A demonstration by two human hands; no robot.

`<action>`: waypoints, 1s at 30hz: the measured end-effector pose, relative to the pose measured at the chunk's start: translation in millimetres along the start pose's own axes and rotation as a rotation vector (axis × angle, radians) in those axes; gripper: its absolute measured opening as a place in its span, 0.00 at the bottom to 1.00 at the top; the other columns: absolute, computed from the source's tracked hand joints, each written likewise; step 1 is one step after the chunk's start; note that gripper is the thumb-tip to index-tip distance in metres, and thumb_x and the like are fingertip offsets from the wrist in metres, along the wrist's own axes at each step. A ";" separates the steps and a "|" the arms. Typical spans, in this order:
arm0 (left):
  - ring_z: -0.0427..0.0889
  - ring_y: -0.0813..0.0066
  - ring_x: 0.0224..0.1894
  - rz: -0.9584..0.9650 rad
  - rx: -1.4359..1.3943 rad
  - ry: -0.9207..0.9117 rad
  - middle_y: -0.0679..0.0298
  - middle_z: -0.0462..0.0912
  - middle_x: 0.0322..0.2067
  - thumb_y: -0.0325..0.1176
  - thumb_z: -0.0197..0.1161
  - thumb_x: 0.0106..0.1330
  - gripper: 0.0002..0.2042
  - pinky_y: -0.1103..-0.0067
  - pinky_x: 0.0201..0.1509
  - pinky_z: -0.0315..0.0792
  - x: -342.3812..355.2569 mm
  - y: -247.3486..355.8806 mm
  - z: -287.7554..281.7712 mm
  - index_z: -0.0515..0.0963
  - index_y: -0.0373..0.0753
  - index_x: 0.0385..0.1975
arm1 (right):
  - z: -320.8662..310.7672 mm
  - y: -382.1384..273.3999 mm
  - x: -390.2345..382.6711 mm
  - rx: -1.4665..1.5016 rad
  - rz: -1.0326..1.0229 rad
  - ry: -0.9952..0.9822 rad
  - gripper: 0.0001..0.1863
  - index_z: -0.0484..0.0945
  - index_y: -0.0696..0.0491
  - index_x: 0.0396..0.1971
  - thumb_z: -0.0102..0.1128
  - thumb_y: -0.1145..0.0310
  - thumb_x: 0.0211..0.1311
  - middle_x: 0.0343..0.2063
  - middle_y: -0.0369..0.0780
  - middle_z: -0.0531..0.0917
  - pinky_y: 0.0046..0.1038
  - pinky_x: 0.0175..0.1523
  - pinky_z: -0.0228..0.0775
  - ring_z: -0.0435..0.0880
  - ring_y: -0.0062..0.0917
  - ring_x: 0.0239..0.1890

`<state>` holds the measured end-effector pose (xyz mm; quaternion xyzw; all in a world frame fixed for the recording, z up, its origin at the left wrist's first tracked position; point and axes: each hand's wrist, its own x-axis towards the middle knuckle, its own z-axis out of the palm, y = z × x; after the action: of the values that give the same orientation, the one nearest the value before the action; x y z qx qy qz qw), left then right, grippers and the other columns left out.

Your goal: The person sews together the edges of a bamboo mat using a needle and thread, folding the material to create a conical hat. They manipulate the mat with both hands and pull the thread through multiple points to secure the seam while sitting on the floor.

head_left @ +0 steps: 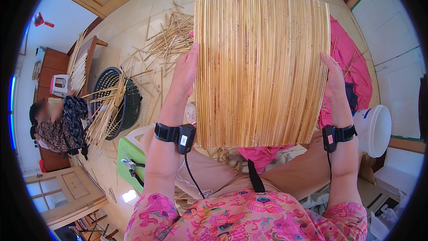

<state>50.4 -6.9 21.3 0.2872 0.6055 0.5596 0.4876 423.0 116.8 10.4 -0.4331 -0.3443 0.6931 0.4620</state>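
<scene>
A stiff, nearly square mat of golden stalks (263, 71) is held up over my lap, its stalks running side by side from top to bottom. My left hand (184, 70) grips its left edge, the fingers partly hidden behind it. On the opposite side my right hand (334, 76) holds the right edge, thumb along the front. The mat's face is streaked with brown patches, and its top and bottom ends are trimmed fairly straight. Below it a bit of pink cloth (263, 159) shows between my knees.
Loose stalks (171, 35) lie scattered on the tiled floor. A dark basket (132, 107) with stalks stands left, near a seated person (58, 125). Pliers (129, 164) rest on a green stool (126, 151). A white bucket (378, 129) and pink sheet (356, 58) are right.
</scene>
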 end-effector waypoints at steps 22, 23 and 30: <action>0.67 0.62 0.62 0.366 -0.084 -0.145 0.56 0.68 0.59 0.39 0.48 0.73 0.19 0.65 0.63 0.68 -8.9 6.3 -16.7 0.66 0.35 0.59 | -9.5 -10.5 -1.0 -0.381 -0.184 -0.090 0.20 0.66 0.60 0.58 0.49 0.69 0.70 0.47 0.45 0.80 0.30 0.50 0.77 0.83 0.31 0.44; 0.67 0.61 0.63 0.349 -0.241 -0.181 0.55 0.67 0.61 0.40 0.48 0.73 0.21 0.64 0.64 0.66 -8.3 8.0 -23.7 0.65 0.34 0.59 | -6.9 -14.1 -3.1 -0.237 -0.220 -0.157 0.21 0.64 0.60 0.59 0.48 0.67 0.70 0.49 0.46 0.78 0.31 0.50 0.77 0.82 0.32 0.47; 0.67 0.59 0.63 0.094 -0.685 -0.509 0.48 0.68 0.60 0.59 0.43 0.69 0.36 0.65 0.67 0.62 -17.7 29.0 -31.2 0.59 0.31 0.64 | -14.9 -47.2 -10.3 0.443 -0.065 -0.580 0.39 0.57 0.62 0.64 0.45 0.43 0.67 0.58 0.51 0.70 0.40 0.62 0.67 0.72 0.38 0.60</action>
<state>22.6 -29.1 50.7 0.2647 0.2314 0.6614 0.6625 454.9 124.2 49.0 -0.0968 -0.3161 0.8299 0.4494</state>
